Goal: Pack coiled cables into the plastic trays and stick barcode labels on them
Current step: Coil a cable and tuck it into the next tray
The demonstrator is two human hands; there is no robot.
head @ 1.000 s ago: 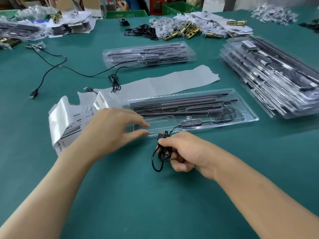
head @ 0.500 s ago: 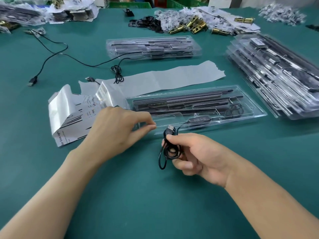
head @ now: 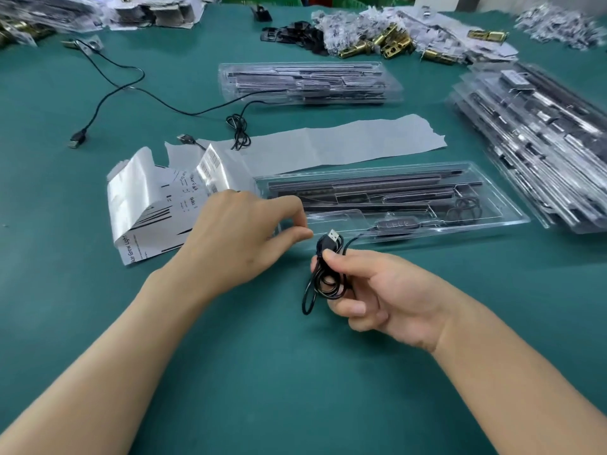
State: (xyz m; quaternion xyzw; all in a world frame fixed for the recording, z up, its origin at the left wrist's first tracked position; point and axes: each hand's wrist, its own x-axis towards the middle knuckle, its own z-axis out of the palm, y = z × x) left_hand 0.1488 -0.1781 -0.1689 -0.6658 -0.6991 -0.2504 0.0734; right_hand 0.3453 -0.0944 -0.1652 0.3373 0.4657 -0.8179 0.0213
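A clear plastic tray holding dark light bars lies in the middle of the green table. My right hand grips a coiled black cable just in front of the tray, its USB plug pointing up. The cable runs on to an inline controller in the tray's front channel. My left hand is at the tray's near left corner, index finger and thumb curled round its edge. Behind that hand lies a curled sheet of barcode labels.
A long strip of grey backing paper lies behind the tray. Filled trays are stacked at the right and at the back. A loose black cable trails at the left. Brass parts and bags crowd the far edge.
My left hand's fingers went from flat on the tray to curled at its corner. My right hand turned the coil so that the USB plug points up.
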